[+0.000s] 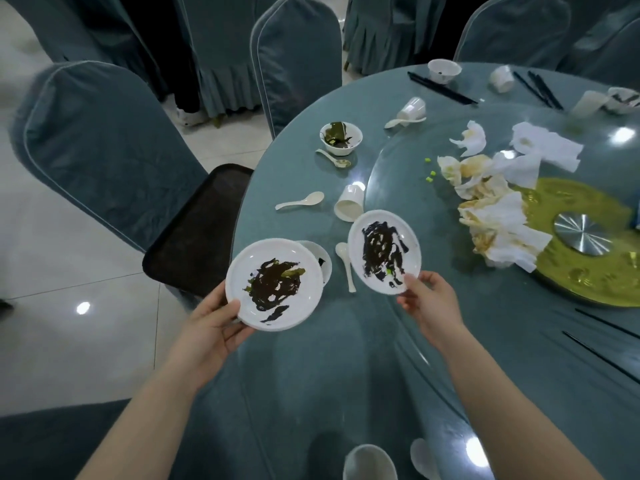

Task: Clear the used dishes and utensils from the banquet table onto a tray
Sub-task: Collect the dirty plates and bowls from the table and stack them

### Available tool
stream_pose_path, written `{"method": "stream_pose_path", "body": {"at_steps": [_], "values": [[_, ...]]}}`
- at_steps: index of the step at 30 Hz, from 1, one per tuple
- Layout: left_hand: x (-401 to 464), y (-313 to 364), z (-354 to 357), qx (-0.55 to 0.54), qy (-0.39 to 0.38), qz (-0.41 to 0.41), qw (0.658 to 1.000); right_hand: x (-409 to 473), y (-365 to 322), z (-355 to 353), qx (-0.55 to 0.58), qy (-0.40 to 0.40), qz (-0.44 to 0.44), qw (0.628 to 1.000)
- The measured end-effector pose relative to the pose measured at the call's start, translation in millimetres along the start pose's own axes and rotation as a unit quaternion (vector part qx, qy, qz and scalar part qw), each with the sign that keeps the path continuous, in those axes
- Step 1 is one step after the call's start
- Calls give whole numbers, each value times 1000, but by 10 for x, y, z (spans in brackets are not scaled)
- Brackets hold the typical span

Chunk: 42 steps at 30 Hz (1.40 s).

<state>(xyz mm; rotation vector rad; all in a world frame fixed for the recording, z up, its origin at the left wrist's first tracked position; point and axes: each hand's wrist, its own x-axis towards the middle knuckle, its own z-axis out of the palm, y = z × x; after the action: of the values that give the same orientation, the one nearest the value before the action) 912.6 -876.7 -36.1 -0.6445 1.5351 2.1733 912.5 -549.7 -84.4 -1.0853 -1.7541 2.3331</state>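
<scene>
You hold two dirty white plates above the near edge of the round bench [301, 393]. Your left hand [211, 327] grips the left plate [275, 284] at its near-left rim, thumb on top and the fingers curled under it. Your right hand [431, 304] pinches the right plate [384, 251] at its near rim, thumb on the upper face, and this plate is tilted toward you. Both plates carry dark sauce smears.

The dark tray [201, 230] lies on a covered chair [100, 147], just left of the bench and near the left plate. Under the left plate another white dish [320, 259] shows partly. Between the two plates a white spoon [346, 265] lies on the bench. Farther away you see a tipped white cup [349, 202], a second spoon [301, 201] beside it, and a small bowl [341, 137] with dark-green leftovers. On the glass turntable [398, 161] lie crumpled stained napkins [498, 216] next to a yellow-green spill [588, 202].
</scene>
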Motion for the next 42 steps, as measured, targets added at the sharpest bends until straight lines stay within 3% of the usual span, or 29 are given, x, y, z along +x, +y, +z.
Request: {"method": "stream_pose_path", "body": {"at_steps": [6,20,29,36,42], "values": [[-89,-370,20,45,-19,-59,997,-510,215,73,-116,-77,-19,990],[-128,-862,308,136,-37,-149,979,-894,817,-17,-316,-116,-7,942],[-37,-782,278,266,-19,-95,959,-693,678,113,-367,-13,-69,928],[-164,-581,-124,180,60,-65,980,-322,370,885,-326,-53,-53,943],[-432,-266,-534,92,117,-12,989,-74,222,1404,-422,-35,-50,904]]}}
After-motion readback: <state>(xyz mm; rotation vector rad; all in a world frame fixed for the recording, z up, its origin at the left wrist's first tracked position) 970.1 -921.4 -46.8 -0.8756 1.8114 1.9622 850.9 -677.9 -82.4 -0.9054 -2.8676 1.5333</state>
